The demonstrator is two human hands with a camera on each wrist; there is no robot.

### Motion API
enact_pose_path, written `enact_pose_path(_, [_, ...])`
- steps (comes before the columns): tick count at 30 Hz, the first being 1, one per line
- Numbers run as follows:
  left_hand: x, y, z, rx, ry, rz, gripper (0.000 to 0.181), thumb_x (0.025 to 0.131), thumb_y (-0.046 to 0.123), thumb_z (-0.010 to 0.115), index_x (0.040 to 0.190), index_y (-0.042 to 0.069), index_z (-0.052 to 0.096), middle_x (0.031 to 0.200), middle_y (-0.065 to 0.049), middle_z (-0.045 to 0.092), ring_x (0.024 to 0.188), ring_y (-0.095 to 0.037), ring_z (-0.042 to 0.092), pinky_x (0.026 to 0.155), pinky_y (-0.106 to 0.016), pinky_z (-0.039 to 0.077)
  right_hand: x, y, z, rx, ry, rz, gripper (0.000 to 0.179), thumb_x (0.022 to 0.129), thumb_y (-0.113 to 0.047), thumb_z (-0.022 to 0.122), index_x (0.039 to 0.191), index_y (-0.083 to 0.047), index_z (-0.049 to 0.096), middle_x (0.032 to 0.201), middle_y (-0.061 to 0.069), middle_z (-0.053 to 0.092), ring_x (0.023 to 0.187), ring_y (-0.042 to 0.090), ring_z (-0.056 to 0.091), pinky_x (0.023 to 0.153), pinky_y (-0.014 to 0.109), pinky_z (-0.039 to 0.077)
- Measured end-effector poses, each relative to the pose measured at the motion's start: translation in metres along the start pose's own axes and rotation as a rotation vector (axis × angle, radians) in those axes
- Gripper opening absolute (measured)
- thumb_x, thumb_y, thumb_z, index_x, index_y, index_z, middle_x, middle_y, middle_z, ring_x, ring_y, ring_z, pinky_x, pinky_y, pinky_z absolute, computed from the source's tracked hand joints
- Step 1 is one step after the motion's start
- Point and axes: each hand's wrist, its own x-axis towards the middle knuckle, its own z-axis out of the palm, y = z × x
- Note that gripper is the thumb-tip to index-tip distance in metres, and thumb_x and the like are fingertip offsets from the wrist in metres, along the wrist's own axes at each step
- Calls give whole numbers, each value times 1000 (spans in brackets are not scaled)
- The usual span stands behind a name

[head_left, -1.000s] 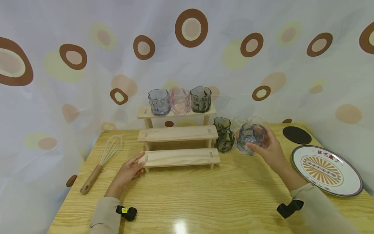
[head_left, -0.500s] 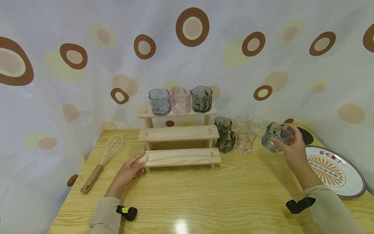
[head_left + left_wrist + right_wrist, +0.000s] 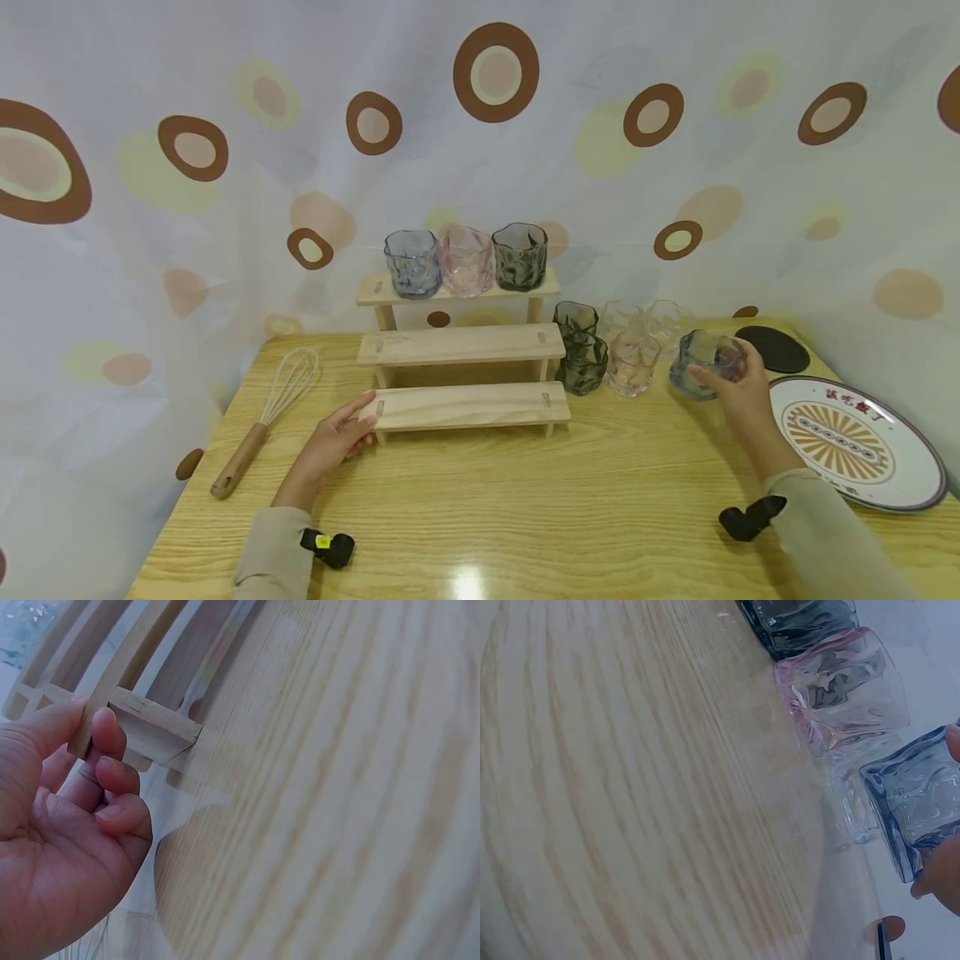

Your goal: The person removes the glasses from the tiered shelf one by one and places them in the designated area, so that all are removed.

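My left hand (image 3: 327, 446) pinches the left end of the lowest tier of a wooden three-step rack (image 3: 472, 406); in the left wrist view thumb and fingers close round the board's end (image 3: 88, 733). My right hand (image 3: 744, 408) holds a blue-tinted glass (image 3: 692, 373) by its right side, to the right of a pink glass (image 3: 632, 364). Whether the blue glass's base touches the table, I cannot tell. On the rack's top tier stand a blue glass (image 3: 414, 265), a pink glass (image 3: 467, 262) and a dark grey glass (image 3: 520, 258), side by side.
Two dark glasses (image 3: 583, 367) stand beside the rack's right side, with clear glasses (image 3: 664, 318) behind the pink one. Farther right are a black round mat (image 3: 772, 348) and a patterned plate (image 3: 911, 467). A whisk (image 3: 251, 446) lies left. A patterned cloth (image 3: 480, 167) hangs behind.
My right hand has carried the blue glass rightward from in front of the pink glass, then slightly down and back left. My left hand keeps its grip on the rack.
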Motion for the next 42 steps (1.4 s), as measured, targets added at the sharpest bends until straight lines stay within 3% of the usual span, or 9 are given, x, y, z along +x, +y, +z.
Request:
enact_pose_path(10, [1,-2,0,-3,17,-10,55,96,24,58,146,15,38,69,2,56,60,-7,44,55,-20,33,9,8,14,30,-21,32,96,89,-35,66,153,-18,-4,155,17,14,134,31,23,109,48,23])
enact_pose_path(14, [1,-1,1,0,16,-7,55,95,25,58,146,15,39,69,1,56,60,-8,44,54,-20,33,12,8,18,80,-14,49,95,89,-29,67,153,-19,-3,155,17,12,140,33,16,110,49,20])
enact_pose_path(21, [1,0,1,-15,-2,-10,56,96,24,57,147,14,36,70,0,56,60,-8,44,53,-20,33,16,14,18,69,-14,56,93,89,-29,67,152,-18,-1,155,18,11,140,36,15,109,52,21])
enact_pose_path(30, [2,0,-2,-12,-16,-23,56,98,19,54,149,11,32,70,0,56,60,-9,44,54,-22,33,19,13,22,96,-34,80,93,91,-24,64,149,-14,-7,155,20,5,142,34,3,111,51,16])
enact_pose_path(42, [-2,2,1,-6,5,-7,57,97,24,56,148,14,35,70,1,55,60,-8,44,53,-21,33,19,12,21,40,-58,70,93,92,-25,62,147,-8,-11,154,24,3,141,38,5,110,51,18])
